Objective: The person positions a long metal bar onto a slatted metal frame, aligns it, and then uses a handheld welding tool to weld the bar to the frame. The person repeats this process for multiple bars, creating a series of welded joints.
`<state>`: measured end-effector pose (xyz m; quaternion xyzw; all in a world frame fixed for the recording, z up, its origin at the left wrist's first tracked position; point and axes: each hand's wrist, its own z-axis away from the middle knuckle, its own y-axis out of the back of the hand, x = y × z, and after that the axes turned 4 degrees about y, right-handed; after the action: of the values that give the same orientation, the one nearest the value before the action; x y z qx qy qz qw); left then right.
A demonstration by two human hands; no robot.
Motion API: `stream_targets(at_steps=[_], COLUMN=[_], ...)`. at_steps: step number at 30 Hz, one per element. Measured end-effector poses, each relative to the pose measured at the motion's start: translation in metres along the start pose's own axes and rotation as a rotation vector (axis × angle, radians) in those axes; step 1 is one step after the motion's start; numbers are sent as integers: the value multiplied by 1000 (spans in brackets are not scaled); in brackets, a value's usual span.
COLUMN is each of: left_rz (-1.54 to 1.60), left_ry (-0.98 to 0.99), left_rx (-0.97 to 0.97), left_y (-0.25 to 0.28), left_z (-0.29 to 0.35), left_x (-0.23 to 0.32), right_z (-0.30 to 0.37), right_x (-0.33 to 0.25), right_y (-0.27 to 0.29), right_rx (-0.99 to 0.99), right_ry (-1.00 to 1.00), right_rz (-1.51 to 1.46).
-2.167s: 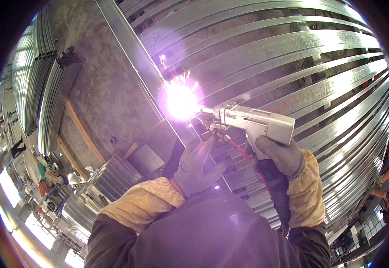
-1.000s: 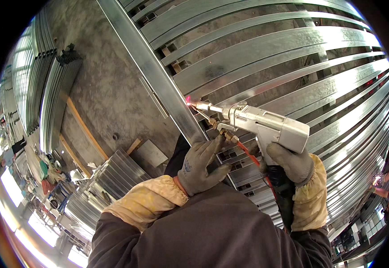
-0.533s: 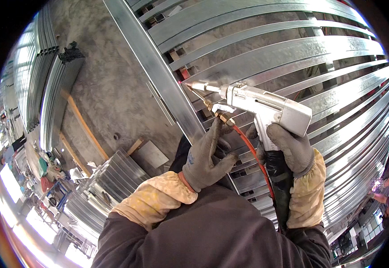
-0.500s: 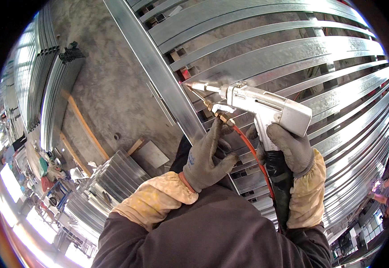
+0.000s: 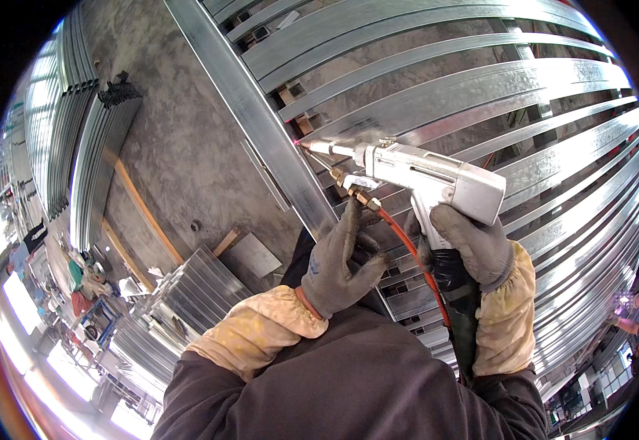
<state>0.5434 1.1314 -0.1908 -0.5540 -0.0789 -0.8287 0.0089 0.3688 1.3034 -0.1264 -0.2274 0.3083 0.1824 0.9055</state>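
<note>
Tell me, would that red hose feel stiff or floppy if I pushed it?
Probably springy rather than limp: the red hose curves smoothly, with no kink showing. It is likely light, being slim beside the black-wrapped cable. Its upper end should move less than its middle, since it joins a brass fitting.

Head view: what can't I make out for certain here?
Head view: part of the silver tool, covered by the right grip.
Head view: whether the left grip touches the brass fitting, which overlaps its fingertip.
Head view: far end of the long beam, cut off by the top edge.
Head view: what makes the purple glow, too small by the right rim.
</note>
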Motion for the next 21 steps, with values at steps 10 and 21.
stream_targets(at_steps=[10, 21], left_rz=[24, -38], left_ry=[-36, -109], left_rx=[20, 19], left_y=[-2, -1], left_z=[-1, -2], left_x=[2, 0], right_z=[4, 4], right_x=[-14, -7], right_y=[-9, -5], right_rx=[-68, -120], right_ry=[-5, 62], right_rz=[-57, -93])
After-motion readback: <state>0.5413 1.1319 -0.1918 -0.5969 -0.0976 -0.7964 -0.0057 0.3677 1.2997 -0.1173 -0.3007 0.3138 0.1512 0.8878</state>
